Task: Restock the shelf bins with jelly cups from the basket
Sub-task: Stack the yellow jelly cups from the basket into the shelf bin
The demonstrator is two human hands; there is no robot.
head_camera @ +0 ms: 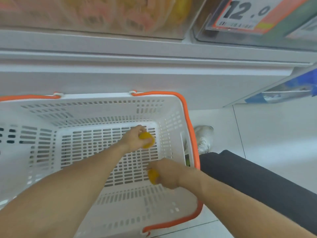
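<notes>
Our left hand and right hand each hold a cup, twelve and five o'clock in the basket; probably light, slick, grip sides.

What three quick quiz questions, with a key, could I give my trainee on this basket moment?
1. True or false: the left hand holds a yellow jelly cup.
2. What colour are the handles on the white basket?
3. Apart from the cups in hand, does the visible basket floor hold any loose cups: A) several, B) none seen?

Key: 1 true; the right hand grips another yellow cup. 2 orange. 3 B.
</notes>
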